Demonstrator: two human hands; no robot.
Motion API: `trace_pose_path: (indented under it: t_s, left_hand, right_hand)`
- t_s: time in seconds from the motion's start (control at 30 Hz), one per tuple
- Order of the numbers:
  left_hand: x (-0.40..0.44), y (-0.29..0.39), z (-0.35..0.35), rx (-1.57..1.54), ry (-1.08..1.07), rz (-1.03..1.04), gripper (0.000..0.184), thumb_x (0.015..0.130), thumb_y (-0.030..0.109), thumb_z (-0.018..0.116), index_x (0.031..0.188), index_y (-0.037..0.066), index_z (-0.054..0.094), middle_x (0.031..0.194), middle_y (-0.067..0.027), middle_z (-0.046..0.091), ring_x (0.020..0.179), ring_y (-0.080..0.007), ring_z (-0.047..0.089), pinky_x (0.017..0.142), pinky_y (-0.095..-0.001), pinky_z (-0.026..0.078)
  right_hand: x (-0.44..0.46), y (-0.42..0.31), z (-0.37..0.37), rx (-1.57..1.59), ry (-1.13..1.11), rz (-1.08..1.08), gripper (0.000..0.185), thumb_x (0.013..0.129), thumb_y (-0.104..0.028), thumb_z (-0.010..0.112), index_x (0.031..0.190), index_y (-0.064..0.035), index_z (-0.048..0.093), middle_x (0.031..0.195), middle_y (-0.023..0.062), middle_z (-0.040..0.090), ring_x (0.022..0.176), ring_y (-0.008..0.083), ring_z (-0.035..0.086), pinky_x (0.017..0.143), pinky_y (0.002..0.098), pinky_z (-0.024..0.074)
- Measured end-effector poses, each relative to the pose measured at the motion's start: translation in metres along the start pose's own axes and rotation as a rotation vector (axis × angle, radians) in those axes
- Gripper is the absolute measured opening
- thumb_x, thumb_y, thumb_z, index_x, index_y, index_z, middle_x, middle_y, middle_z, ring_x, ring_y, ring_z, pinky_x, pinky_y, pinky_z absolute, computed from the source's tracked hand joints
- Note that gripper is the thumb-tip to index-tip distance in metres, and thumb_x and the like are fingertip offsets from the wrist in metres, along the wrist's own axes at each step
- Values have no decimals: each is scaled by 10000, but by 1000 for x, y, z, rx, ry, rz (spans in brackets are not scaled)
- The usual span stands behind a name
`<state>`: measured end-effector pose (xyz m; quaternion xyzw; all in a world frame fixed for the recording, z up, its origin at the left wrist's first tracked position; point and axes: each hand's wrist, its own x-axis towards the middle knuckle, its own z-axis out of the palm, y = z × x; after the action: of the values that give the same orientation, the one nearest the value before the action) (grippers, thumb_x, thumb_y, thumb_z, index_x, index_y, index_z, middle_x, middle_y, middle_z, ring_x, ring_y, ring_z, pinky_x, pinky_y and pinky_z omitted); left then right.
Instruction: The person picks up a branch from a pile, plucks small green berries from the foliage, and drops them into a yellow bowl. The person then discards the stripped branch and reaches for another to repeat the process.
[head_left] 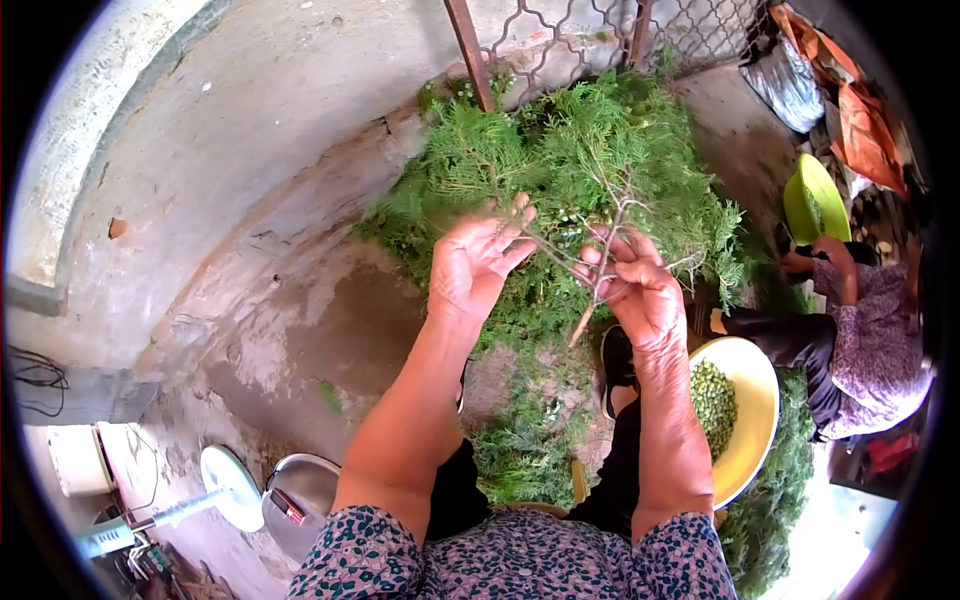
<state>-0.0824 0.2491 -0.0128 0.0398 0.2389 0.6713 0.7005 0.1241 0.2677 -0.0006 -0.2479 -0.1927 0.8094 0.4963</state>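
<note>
My right hand (640,285) is closed around a thin, mostly bare branch (604,262), its cut end pointing down toward me. To the left, my left hand (474,262) has its fingers and thumb around a side twig of the same branch; the fingertips are slightly blurred. Beyond both hands lies a large heap of green conifer cuttings (640,130) with flat, feathery sprays. Beside my right forearm stands a yellow basin (762,400) holding many small green cones (711,400).
Another person (870,330) in a patterned top sits at right by a lime-green basin (796,205). A wall (270,110) and wire fence (570,40) bound the far side. At lower left are a pale fan (232,488) and a metal basin (300,465).
</note>
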Motion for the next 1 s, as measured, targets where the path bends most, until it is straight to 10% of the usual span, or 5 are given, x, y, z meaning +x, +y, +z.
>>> trace_pose_path:
  t_s: [0.3, 0.6, 1.0]
  left_hand:
    - [2, 2, 3, 110, 133, 98, 161, 837, 169, 591, 942, 51, 566, 832, -67, 570, 744, -212, 555, 759, -441, 512]
    - [-6, 12, 16, 138, 129, 275, 206, 820, 76, 581, 1012, 1, 568, 1005, -86, 595, 884, -228, 577, 800, -421, 506]
    - [2, 30, 0, 85, 213, 362, 154, 823, 76, 575, 970, 31, 578, 825, -60, 597, 726, -196, 570, 641, -349, 498]
  right_hand:
    - [-9, -8, -3, -141, 3, 29, 595, 641, 88, 400, 1224, -17, 449, 987, 203, 556, 746, 281, 569, 779, 429, 477]
    - [-9, -12, -5, -169, 159, 41, 592, 640, 112, 371, 1211, -16, 459, 903, 209, 561, 605, 253, 562, 678, 453, 518]
    - [-8, -23, -8, -315, 272, -16, 575, 640, 109, 342, 1210, 64, 399, 847, 199, 536, 518, 219, 508, 582, 379, 509]
